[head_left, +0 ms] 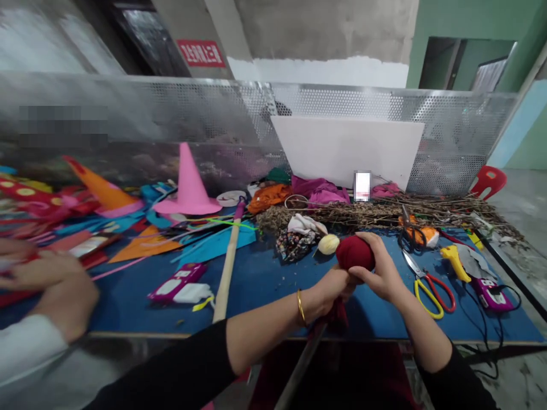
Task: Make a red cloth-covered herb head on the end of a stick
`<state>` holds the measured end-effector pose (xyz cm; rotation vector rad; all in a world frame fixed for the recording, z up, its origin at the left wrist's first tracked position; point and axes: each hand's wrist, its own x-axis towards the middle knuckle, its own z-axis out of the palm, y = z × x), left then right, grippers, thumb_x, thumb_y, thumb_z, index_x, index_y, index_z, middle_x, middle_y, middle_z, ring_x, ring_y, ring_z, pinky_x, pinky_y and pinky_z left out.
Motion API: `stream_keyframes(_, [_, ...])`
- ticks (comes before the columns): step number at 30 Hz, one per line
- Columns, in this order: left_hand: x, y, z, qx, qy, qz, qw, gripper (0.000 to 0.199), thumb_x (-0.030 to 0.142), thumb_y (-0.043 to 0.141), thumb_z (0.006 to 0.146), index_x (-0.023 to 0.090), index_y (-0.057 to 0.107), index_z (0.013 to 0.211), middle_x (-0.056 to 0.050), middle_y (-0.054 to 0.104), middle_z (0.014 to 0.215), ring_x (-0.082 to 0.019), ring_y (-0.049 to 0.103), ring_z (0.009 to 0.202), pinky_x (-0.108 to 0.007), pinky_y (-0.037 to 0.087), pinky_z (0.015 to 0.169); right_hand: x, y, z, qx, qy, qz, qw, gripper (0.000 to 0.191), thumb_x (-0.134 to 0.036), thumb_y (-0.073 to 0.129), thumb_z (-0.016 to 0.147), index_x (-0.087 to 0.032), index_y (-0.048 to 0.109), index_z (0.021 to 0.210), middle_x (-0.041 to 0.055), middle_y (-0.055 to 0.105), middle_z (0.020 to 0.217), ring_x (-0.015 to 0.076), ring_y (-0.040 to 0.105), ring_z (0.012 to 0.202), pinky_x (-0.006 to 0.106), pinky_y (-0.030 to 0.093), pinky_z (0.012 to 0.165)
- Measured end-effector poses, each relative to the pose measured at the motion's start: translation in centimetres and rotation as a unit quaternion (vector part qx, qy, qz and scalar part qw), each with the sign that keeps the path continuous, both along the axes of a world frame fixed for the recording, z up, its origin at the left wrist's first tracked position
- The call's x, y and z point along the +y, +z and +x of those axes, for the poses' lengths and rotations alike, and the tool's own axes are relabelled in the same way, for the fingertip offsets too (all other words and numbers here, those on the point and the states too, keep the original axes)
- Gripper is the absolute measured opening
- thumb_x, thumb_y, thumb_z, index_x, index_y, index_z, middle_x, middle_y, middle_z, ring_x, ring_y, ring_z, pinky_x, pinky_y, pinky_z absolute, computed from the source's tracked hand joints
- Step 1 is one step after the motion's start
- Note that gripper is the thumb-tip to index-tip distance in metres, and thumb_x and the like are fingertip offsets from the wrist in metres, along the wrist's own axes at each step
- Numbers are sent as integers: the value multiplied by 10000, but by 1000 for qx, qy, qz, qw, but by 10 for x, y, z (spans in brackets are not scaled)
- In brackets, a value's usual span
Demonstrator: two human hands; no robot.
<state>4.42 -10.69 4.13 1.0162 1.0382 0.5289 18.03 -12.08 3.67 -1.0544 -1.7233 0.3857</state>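
A ball wrapped in dark red cloth [352, 254] sits at the top of a wooden stick [299, 367], which slants down past the table's front edge. My left hand [335, 286] is closed round the gathered cloth just under the ball. Cupped against the ball's right side is my right hand [379, 270], its fingers over the top and its thumb across the front. Loose ends of the red cloth [339, 315] hang below my left hand. Beside the ball lies a pale yellow round bundle [328, 244].
Scissors with red and yellow handles [428, 287], a yellow glue gun [455, 262] and dark scissors [411, 239] lie right. Dry twigs [427, 208] line the back. A pale pole [228, 267] and pink felt hat [188, 191] are left. A co-worker's hand [55, 279] works far left.
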Motion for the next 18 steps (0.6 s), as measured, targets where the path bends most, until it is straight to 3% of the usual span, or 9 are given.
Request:
stream_keyframes(5, [-9,-25,0,2,43,28,999,163,206,607,592,180,465,667,94,335,427,-42,206,384,-222,122,411,-11,-34,-21,83,-100,-6,992,443,-256,664,784,-238,577,1218,92,595,1203,260,561,1146,446,439,1020])
stream_keyframes(8, [-12,-33,-3,12,39,30,999,153,219,620,613,174,478,647,89,337,425,-46,214,394,-223,129,416,-15,-45,-21,76,-95,-23,992,444,-296,651,809,-236,563,1240,92,590,1226,257,547,1176,449,420,1045])
stream_keyframes(13, [-18,-40,-11,13,22,22,999,165,170,652,583,174,495,635,95,339,424,-53,237,413,-219,186,429,-24,-42,-13,11,-34,-71,997,600,-389,709,767,-232,512,1311,104,560,1302,275,508,1236,447,397,1069])
stream_keyframes(18, [-17,-45,-8,-93,92,58,990,271,82,690,507,150,612,758,34,573,652,-110,484,642,-227,393,619,-23,-40,-16,14,-68,-97,993,469,-364,662,808,-229,562,1246,103,593,1254,269,535,1190,467,397,1060])
